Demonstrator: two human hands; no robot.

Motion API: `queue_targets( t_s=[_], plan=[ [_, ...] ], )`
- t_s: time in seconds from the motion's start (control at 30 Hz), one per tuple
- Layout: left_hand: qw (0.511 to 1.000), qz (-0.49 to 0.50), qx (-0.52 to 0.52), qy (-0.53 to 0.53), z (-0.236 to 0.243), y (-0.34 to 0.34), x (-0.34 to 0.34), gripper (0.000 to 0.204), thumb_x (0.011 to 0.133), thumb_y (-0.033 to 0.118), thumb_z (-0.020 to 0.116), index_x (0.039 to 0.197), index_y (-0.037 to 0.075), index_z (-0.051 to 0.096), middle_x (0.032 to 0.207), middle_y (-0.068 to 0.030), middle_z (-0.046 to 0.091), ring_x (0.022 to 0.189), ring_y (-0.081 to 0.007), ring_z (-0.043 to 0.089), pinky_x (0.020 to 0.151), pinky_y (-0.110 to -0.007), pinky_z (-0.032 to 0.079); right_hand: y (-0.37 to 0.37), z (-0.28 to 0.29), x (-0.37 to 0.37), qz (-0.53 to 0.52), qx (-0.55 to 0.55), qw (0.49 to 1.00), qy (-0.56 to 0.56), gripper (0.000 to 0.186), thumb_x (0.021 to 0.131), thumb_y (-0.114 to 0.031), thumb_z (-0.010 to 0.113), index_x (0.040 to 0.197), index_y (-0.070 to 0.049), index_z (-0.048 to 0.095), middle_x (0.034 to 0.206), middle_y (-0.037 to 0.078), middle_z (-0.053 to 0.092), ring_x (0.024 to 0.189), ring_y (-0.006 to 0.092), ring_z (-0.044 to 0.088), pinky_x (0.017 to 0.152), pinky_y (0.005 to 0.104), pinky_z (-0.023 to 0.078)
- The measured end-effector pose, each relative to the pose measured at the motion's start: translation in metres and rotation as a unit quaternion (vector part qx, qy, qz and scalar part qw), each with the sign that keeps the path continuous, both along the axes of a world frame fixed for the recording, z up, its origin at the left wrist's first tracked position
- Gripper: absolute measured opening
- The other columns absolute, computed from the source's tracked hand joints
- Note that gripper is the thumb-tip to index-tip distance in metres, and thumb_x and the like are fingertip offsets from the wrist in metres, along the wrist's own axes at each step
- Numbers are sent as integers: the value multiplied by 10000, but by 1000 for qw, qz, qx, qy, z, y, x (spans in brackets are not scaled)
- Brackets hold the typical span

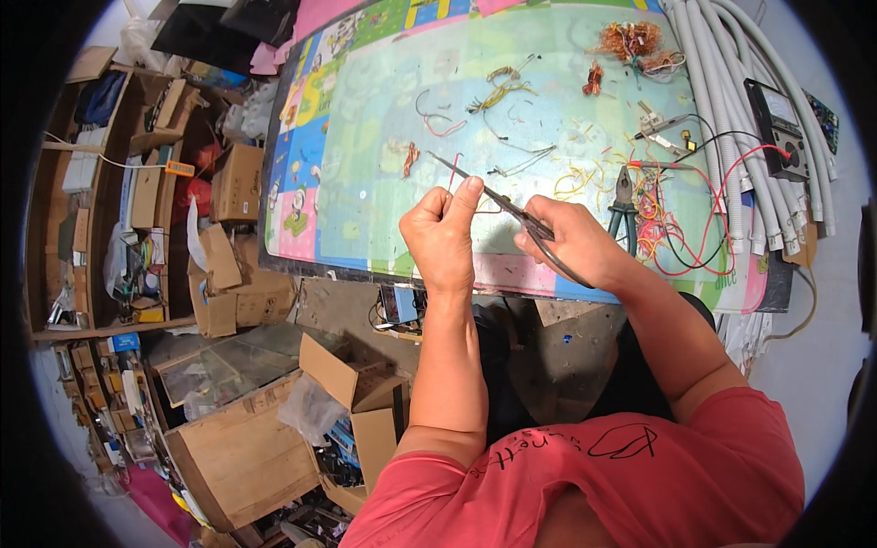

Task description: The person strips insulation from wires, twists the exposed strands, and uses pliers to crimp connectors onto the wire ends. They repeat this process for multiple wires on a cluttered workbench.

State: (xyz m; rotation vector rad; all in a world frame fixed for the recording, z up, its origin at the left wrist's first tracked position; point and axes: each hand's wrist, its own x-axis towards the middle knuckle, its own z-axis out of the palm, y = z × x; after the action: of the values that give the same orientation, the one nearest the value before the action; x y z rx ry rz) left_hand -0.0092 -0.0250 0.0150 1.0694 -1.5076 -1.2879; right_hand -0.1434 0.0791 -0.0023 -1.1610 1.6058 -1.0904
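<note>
Over the near part of the table, my left hand (438, 236) is closed in a fist with the thumb pressed along the top. A short red wire (454, 170) sticks up out of it, beside the dark blades of a pair of scissors (501, 198). My right hand (577, 239) grips these scissors by the handles, their blades pointing to the far left past my left thumb. What else lies inside the left fist is hidden. Beyond it rests a small coppery wire bundle (410, 159). Pliers with dark green handles (624, 205) lie to the right of my right hand.
Loose wires (498, 96) are scattered over the patterned table mat (365, 110). Copper wire tangles (628, 41) lie at the far right. A meter (778, 128) with red and black leads rests by pale corrugated tubes (722, 119). Shelves and cardboard boxes (239, 183) stand left.
</note>
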Motion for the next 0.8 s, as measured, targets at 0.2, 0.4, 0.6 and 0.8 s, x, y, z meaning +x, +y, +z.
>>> queue_targets(
  t_s=[0.2,0.4,0.6,0.8],
  plan=[
    [998,26,-46,-41,1,8,-10,569,826,128,766,543,104,272,556,75,250,565,-62,184,483,-286,138,-2,-2,2,-54,8,998,-4,313,830,-260,656,812,31,543,658,155,581,617,256,564,603,374,441],
    [998,29,-46,-35,3,10,-16,585,821,132,775,548,106,259,561,78,241,568,-59,178,480,-287,126,-4,-12,2,-49,8,997,-54,309,838,-264,653,797,21,542,619,120,553,587,211,533,576,367,426],
    [998,24,-51,-24,3,12,-17,586,825,120,770,554,106,250,563,79,238,568,-58,176,479,-287,125,-5,-20,2,-60,-5,996,-66,300,843,-275,654,818,11,567,601,93,560,564,191,534,557,350,427],
    [996,35,-65,-47,2,14,-15,579,834,118,756,556,109,248,565,79,238,569,-58,176,481,-288,134,-13,-29,-25,-183,78,974,-111,377,924,-358,556,772,-13,564,641,49,543,525,145,476,510,325,384]
  ],
)
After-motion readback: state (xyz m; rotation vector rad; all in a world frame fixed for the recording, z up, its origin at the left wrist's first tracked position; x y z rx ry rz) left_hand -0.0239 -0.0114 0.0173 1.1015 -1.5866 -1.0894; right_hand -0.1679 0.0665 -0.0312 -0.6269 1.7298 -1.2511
